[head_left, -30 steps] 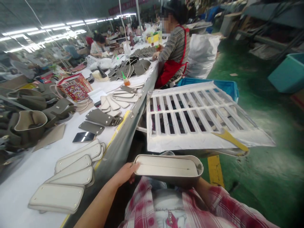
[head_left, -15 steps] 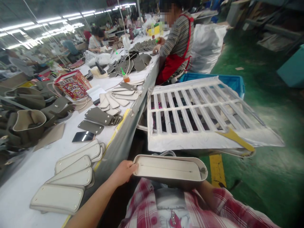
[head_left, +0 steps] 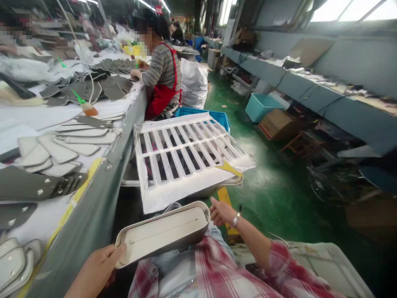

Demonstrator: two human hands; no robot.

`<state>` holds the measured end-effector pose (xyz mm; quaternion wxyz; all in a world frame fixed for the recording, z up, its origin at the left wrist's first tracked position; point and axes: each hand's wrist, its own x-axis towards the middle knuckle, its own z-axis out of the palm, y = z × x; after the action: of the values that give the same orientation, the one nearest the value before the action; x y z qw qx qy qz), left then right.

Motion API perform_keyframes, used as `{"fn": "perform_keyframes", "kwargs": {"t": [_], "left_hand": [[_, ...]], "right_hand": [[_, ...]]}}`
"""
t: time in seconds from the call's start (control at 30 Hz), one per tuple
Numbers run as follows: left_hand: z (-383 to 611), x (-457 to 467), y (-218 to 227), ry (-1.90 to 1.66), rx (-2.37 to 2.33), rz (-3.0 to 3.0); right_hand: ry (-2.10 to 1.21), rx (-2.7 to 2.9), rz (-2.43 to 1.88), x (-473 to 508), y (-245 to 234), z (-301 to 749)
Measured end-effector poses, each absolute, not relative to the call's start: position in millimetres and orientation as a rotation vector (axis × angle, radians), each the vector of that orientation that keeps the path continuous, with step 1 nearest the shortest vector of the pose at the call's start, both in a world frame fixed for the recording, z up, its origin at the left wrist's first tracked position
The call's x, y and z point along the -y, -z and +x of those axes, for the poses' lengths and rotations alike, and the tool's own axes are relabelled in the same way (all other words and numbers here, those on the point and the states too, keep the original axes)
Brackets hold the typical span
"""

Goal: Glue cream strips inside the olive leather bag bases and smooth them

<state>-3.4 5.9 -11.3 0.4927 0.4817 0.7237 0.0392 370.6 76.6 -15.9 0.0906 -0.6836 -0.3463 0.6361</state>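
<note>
A half-made bag body (head_left: 166,231), grey outside with a cream interior and a long narrow rounded opening, is tilted up in front of my lap. My left hand (head_left: 101,263) grips its left end, the thumb over the rim and the fingers underneath. Just off its right end is my right hand (head_left: 221,212), fingers loosely bent and apart, with nothing visible in them. Cream panels with small metal studs (head_left: 12,265) lie on the table at lower left. Grey panels (head_left: 34,184) and a fan of cream panels (head_left: 65,145) lie farther up the table.
A slatted white rack (head_left: 186,153) with a yellow scraper-like tool (head_left: 230,169) stands ahead, beside the table edge (head_left: 93,207). A glue bottle (head_left: 87,105) lies on the table. A co-worker in a red apron (head_left: 164,78) sits beyond. A white crate (head_left: 335,265) is at lower right.
My view has swung right. My right hand has come off the bag body's right end and out from underneath it. My left hand keeps its grip, and the bag now slants.
</note>
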Motion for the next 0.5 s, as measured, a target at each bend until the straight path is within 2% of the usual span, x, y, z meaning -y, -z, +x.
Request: {"fn": "perform_keyframes", "kwargs": {"t": [0.07, 0.23, 0.5], "left_hand": [[-6, -7, 14, -0.063, -1.759, 1.226], [-11, -6, 19, -0.079, -1.741, 1.318], [-9, -7, 13, -0.115, -1.771, 1.451]], "right_hand": [[-1.76, 1.229, -2.048, -75, 1, 370], [-1.316, 2.163, -2.03, -66, -24, 346], [-1.296, 2.296, -2.045, -64, -18, 335]]}}
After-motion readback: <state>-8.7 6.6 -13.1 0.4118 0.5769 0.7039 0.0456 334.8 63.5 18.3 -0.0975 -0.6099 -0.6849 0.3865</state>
